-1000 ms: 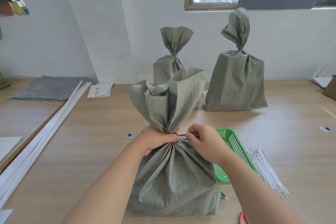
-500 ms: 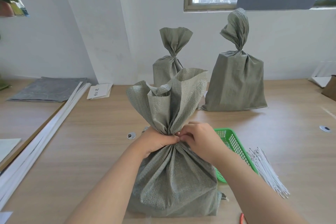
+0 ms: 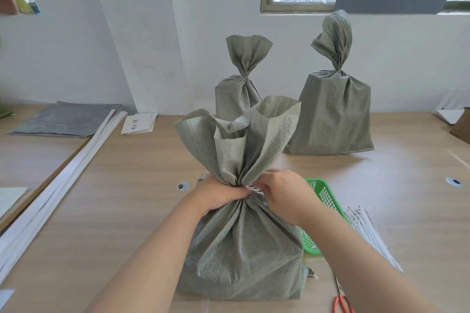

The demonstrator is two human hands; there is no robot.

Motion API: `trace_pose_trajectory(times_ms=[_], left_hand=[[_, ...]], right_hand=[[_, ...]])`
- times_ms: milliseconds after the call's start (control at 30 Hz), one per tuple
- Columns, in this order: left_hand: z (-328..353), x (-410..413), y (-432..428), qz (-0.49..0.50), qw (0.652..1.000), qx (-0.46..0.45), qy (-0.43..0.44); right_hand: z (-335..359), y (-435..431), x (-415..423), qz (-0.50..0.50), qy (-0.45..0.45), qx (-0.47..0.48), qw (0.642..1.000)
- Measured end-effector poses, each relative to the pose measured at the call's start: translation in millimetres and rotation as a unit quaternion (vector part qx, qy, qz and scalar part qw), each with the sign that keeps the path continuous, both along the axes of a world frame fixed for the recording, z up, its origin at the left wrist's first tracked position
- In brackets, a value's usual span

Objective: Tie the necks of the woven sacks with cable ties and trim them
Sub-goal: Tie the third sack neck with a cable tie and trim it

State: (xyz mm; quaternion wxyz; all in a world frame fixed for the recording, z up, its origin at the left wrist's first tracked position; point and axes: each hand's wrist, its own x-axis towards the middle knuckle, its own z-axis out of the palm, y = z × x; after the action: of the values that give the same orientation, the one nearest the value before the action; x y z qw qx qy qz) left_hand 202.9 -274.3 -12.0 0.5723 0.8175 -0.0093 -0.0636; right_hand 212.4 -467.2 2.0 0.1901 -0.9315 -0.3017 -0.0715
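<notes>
Your left hand is clenched around the gathered neck of the near sack, which stands upright on the table right in front of you. Your right hand meets it at the neck, its fingers curled and pinching the pale cable tie, of which only a sliver shows between your hands. The green basket, loose ties and red scissors lie to your right, and two tied sacks stand behind.

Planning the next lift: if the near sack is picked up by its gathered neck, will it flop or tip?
The near sack probably sags: its cloth creases softly below the neck. The flared top above the left hand looks floppy. It likely resists tipping; its base sits broad on the table.
</notes>
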Motion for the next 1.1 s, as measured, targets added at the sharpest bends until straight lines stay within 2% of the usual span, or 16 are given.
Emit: trace_pose_trajectory(times_ms=[133,267,367,867,967,1100], left_hand=[[-1.4,-2.6,-3.1,0.013,1.0,-0.017,-0.013],[-3.8,-4.5,-1.2,0.03,0.999,-0.02,-0.01],[-4.4,-8.0,0.7,0.037,0.999,-0.023,0.001],[-11.7,-7.3,4.6,0.049,0.998,0.0,0.038],[-11.5,-8.2,5.3,0.048,0.998,-0.013,0.038],[-10.3,-10.2,2.6,0.054,0.998,-0.015,0.023]], right_hand=[[5.0,11.3,4.2,0.029,0.007,-0.073,0.997],[7.4,19.6,3.6,0.031,0.025,-0.098,0.994],[5.7,18.3,2.0,0.026,0.0,-0.119,0.993],[-10.2,-0.5,10.0,0.025,-0.075,-0.046,0.996],[-10.5,-3.7,10.5,0.033,-0.088,-0.053,0.994],[-3.1,1.1,11.4,0.06,-0.12,-0.119,0.984]])
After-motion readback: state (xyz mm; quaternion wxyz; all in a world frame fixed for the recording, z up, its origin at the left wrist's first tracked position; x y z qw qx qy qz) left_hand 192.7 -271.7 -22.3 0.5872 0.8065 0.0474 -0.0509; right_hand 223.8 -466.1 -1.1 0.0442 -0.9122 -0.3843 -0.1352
